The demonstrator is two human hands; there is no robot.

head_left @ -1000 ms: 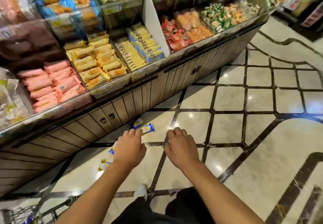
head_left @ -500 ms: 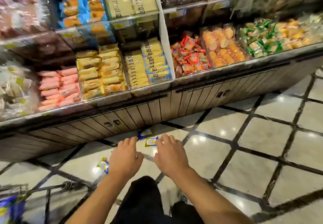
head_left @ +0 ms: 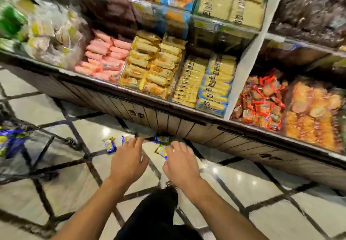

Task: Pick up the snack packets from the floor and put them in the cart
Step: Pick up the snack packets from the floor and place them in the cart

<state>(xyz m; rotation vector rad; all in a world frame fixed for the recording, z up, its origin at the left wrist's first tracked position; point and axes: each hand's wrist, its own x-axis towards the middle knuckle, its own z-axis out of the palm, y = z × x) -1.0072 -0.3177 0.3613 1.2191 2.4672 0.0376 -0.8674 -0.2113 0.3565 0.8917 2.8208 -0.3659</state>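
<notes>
Several small blue-and-yellow snack packets lie on the tiled floor at the foot of the shelf unit: one (head_left: 109, 144) on the left, one (head_left: 125, 139) partly behind my left fingertips, one (head_left: 161, 139) by the cabinet base, one (head_left: 161, 151) beside my right fingers. My left hand (head_left: 129, 161) hovers palm down over the floor, fingers spread, holding nothing. My right hand (head_left: 180, 165) reaches the same way, fingertips close to the nearest packet, nothing gripped. The wire cart (head_left: 37, 157) stands at the left edge with blue packets (head_left: 11, 138) inside.
A store shelf unit (head_left: 168, 121) runs across the view, its bins full of pink, yellow and red snack packs above wooden base doors. My dark-trousered leg (head_left: 159, 215) and a shoe are below the hands. Glossy tiles with dark strips stretch right.
The view has swung left and dropped nearer the floor. Both hands have moved forward and down toward the packets. The cart now shows more fully at the left.
</notes>
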